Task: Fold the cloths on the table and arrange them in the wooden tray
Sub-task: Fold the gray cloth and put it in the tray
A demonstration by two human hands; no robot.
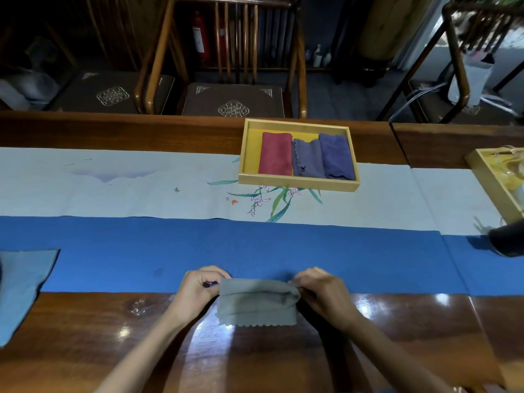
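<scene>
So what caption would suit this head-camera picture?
Both hands, left and right, fold a grey cloth; three folded cloths fill the wooden tray.

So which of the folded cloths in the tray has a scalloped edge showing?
The middle grey-blue cloth in the wooden tray. Its left edge is scalloped; the red cloth and the dark blue cloth beside it show plain edges.
</scene>
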